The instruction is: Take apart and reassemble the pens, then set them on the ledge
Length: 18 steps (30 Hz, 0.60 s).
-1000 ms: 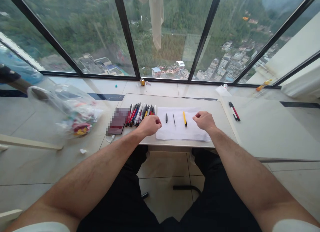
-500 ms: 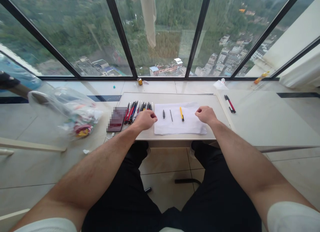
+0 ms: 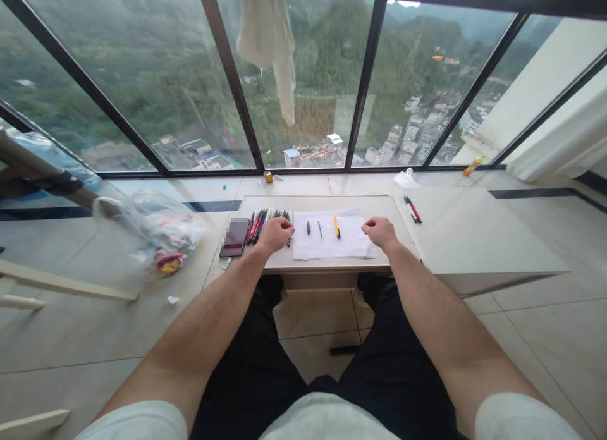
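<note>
On the sheets of white paper (image 3: 327, 247) lie three separate pieces: a short dark pen piece (image 3: 308, 227), a thin dark refill (image 3: 320, 230) and a yellow pen barrel (image 3: 336, 227) with a black end. My left hand (image 3: 277, 234) is closed at the paper's left edge, in front of a row of pens (image 3: 258, 222), some of which it hides. By the right edge of the paper, my right hand (image 3: 380, 230) is also closed, thumb and fingers pinched together. Nothing shows between the fingers of either hand.
A phone (image 3: 234, 239) lies left of the pens on the low white table (image 3: 341, 203). Two pens (image 3: 412, 210) rest on the white board (image 3: 474, 238) at right. A plastic bag (image 3: 165, 238) sits at left, and a small can (image 3: 268, 177) stands by the window.
The view has tilted up and shifted, so the table appears lower. Both hands stay closed beside the paper, and the three pen pieces keep their places on it.
</note>
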Each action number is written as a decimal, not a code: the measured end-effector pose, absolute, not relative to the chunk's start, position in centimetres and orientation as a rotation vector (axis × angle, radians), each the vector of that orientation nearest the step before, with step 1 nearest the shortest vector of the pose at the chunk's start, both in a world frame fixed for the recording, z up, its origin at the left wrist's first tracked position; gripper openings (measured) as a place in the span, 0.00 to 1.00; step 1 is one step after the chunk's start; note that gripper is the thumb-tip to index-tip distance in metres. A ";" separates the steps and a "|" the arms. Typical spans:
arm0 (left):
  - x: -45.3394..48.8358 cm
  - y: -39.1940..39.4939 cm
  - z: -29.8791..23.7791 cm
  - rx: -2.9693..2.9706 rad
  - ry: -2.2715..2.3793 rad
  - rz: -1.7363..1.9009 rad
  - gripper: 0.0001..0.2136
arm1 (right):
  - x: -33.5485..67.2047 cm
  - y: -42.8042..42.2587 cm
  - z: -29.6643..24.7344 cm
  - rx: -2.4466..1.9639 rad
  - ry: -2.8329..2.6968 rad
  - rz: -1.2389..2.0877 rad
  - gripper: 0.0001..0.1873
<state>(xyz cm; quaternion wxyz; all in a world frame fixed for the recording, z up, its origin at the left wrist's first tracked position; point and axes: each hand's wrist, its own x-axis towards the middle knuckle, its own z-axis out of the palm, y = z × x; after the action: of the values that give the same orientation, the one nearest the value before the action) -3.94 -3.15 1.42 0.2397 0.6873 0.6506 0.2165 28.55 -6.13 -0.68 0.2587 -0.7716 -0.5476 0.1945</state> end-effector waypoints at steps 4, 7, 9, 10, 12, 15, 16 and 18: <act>-5.2 -5.9 2.2 1.856 1.839 0.608 0.06 | 28.3 -10.1 -0.4 -2.051 -1.470 0.563 0.08; -6.2 -8.8 2.4 1.832 1.865 0.583 0.05 | 28.8 -13.0 -0.4 -2.148 -1.481 0.533 0.07; -6.7 -10.5 2.5 1.824 1.866 0.556 0.04 | 29.0 -14.4 -0.1 -2.182 -1.506 0.517 0.07; -6.9 -11.1 2.6 1.826 1.864 0.547 0.04 | 29.0 -14.8 0.1 -2.187 -1.527 0.507 0.07; -7.1 -12.1 2.9 1.832 1.860 0.539 0.03 | 28.9 -15.5 0.7 -2.181 -1.581 0.483 0.07; -7.6 -13.0 3.6 1.840 1.859 0.551 0.02 | 28.6 -16.0 1.6 -2.157 -1.644 0.448 0.06; -7.8 -13.3 3.9 1.841 1.862 0.560 0.02 | 28.6 -16.2 1.9 -2.145 -1.646 0.446 0.05; -8.2 -13.5 4.6 1.836 1.875 0.582 0.02 | 28.5 -16.2 2.2 -2.126 -1.614 0.459 0.04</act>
<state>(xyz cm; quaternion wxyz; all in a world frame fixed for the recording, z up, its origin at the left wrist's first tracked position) -8.18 -13.54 4.58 0.2250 0.6655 0.6797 0.2110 28.54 -16.23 2.22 0.2146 -0.7666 -0.5821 0.1656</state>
